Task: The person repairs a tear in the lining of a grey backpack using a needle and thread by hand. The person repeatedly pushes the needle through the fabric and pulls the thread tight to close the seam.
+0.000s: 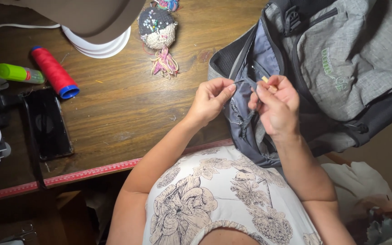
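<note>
Wooden table, hands on backpack

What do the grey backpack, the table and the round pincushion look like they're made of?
Backpack: woven synthetic-looking fabric, heathered grey and matte, with a thinner blue-grey lining that both hands pinch. Table: wood or wood veneer, brown with visible grain and a dull, worn sheen. Pincushion: seemingly knitted or crocheted yarn, dark above and cream below, studded with pinheads, with a thread tassel.

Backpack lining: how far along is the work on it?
Done: grey backpack lies open on the table, red thread spool out. In hand: left hand pinches the frayed lining; right hand grips a small wooden-handled tool. Left: loose threads hang; no finished seam shows.
</note>
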